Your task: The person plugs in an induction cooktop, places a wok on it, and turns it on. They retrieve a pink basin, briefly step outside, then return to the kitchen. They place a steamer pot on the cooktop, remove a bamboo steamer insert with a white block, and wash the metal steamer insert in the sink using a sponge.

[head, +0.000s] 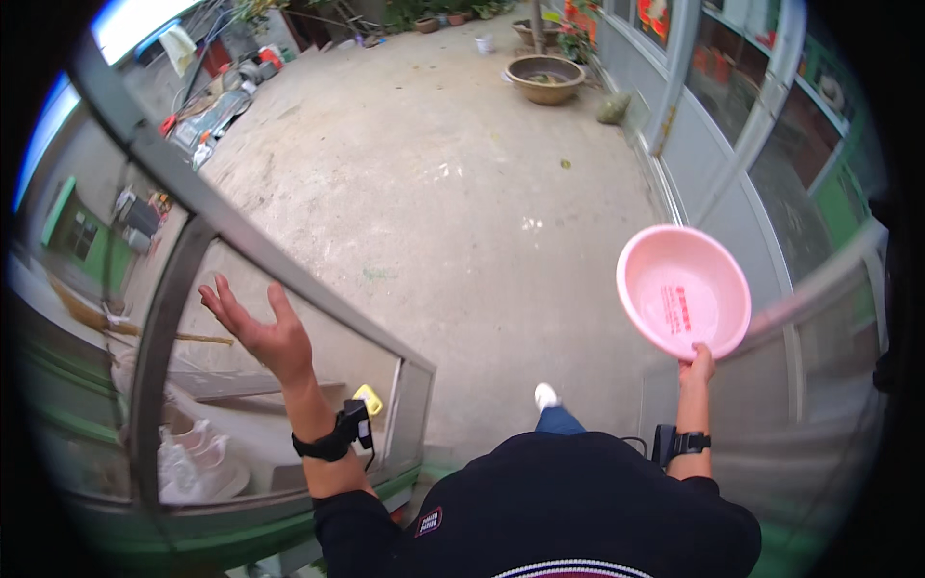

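Observation:
My right hand grips the near rim of a pink plastic basin. The basin is tilted so that its inside faces me, and red writing shows on its bottom. My left hand is raised with the fingers apart and nothing in it. It is close to the metal frame of a glazed door on my left; whether it touches the frame I cannot tell. Both wrists wear black strapped devices. One white shoe shows on the concrete floor ahead of me.
A glazed metal partition runs along the right. Beyond stand a large brown planter bowl, a filled sack and a white bucket. Behind the left glass are a straw broom, a yellow container and plastic bags.

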`<state>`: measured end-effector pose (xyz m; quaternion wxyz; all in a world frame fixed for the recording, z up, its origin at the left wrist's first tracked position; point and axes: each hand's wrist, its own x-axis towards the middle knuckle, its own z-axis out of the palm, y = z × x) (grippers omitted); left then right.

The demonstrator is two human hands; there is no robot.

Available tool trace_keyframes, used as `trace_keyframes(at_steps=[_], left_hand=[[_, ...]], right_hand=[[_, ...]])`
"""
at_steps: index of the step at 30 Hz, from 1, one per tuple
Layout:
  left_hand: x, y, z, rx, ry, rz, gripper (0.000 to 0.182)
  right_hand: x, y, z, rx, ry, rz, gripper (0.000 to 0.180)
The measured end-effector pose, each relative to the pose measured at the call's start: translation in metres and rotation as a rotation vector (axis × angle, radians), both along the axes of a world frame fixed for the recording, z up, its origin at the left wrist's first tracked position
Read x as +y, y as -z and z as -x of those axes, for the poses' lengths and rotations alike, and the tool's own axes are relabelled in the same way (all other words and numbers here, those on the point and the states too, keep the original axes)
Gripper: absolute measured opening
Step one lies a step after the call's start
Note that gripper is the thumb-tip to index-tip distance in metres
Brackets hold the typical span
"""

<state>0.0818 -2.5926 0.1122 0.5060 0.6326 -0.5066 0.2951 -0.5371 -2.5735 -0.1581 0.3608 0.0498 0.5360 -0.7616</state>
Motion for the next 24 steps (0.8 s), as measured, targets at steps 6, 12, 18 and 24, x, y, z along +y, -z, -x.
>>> trace_keyframes(at_steps=[6,12,18,24], left_hand=[[-0.111,0.150,0.023,-0.004,-0.041,-0.635,0.065],[-0.145,0.255,0.019,0.010,-0.240,-1.040,0.063],[-0.224,0.336,-0.004,0.330,-0.584,-1.383,0.056],[-0.333,0.407,-0.058,1.259,-0.768,-1.422,0.044]], right_hand=[[-0.228,0.076,0.054,-0.215,-0.188,-0.130,0.051],[-0.447,0.136,0.075,-0.271,-0.258,-0.034,0.052],[-0.614,0.159,0.069,-0.184,-0.215,-0.051,0.052],[-0.655,0.073,-0.005,0.683,-0.436,-0.495,0.025]])
